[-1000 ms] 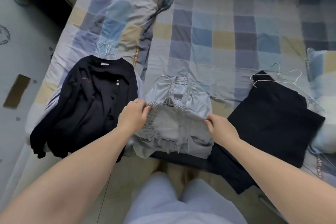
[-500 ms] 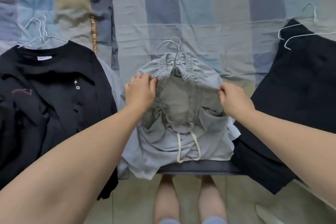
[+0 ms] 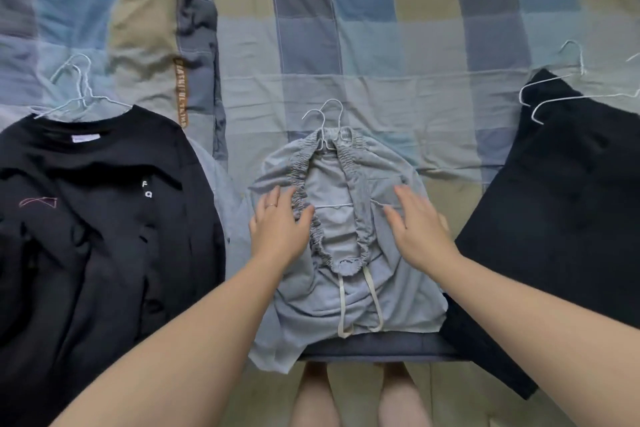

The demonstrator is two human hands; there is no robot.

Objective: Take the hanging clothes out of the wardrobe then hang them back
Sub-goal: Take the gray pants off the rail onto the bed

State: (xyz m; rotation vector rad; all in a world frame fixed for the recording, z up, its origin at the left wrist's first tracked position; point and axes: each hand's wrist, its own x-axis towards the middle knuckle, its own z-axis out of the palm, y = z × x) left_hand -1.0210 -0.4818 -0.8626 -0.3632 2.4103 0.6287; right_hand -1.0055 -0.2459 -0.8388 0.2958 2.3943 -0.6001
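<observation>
Head view: downward look at a checked bed sheet with 3 garments laid side by side.
Grey shorts: in the middle, at the near edge of the bed, elastic waistband gathered open, front facing up.
Drawstring: 2 pale ends trailing down the front of the shorts.
Shorts hangers: 2 white wire hooks poking out past the top of the waistband, 1 wire bar showing across the opening.
Left hand: palm down on the left side of the waistband, fingers straight and spread, gripping nothing.
Ring: on 1 finger of the left hand.
Right hand: palm down on the right side of the shorts, fingers straight and apart, slightly blurred, gripping nothing.
Black sweatshirt: left of the shorts, white neck label, small white letters on the chest.
Left wire hangers: at the sweatshirt's collar, hooks lying on the sheet.
Black garment: right of the shorts, lower corner past the bed's edge.
Right wire hangers: at the top corner of the black garment.
Bare legs: below the bed's edge, between the 2 forearms.
</observation>
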